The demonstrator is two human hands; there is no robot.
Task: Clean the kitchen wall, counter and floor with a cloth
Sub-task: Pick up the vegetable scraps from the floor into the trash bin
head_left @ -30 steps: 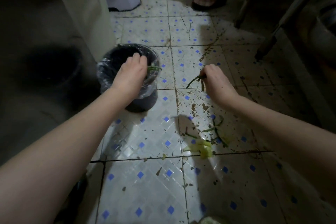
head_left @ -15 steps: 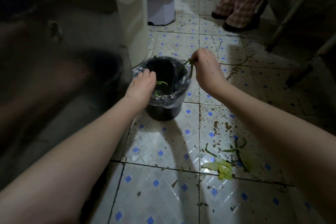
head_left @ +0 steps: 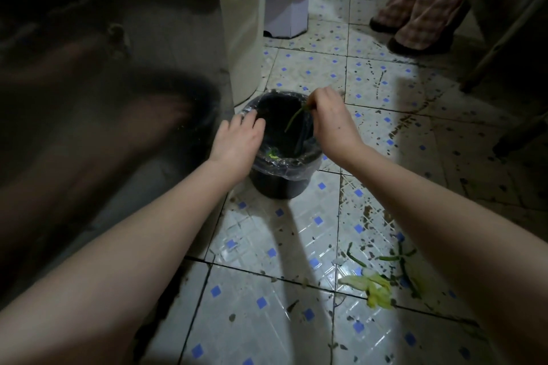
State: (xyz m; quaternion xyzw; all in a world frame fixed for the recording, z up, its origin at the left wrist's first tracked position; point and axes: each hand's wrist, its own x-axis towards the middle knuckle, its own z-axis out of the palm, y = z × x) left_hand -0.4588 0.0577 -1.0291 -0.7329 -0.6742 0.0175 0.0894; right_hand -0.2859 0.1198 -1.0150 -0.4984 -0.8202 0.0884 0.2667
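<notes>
A small black waste bin (head_left: 280,184) lined with clear plastic stands on the dirty tiled floor (head_left: 272,249). My left hand (head_left: 237,142) rests on the bin's near-left rim, its fingers spread on the plastic. My right hand (head_left: 329,118) is over the right side of the bin's mouth and pinches a thin green stem (head_left: 293,118) that hangs down into the bin. More green and yellow vegetable scraps (head_left: 379,281) lie on the floor at the lower right. No cloth is in view.
A tall cream container with a handle (head_left: 243,24) stands just behind the bin on the left. A white pedestal base (head_left: 286,15) is farther back. A person's legs in checked trousers (head_left: 421,9) stand at the upper right, beside slanted furniture legs (head_left: 504,38). Dark cabinet fronts fill the left.
My right hand carried the green stem from the floor to over the bin's mouth. My left hand slid from over the bin's opening to its near-left rim. The view drew closer to the bin.
</notes>
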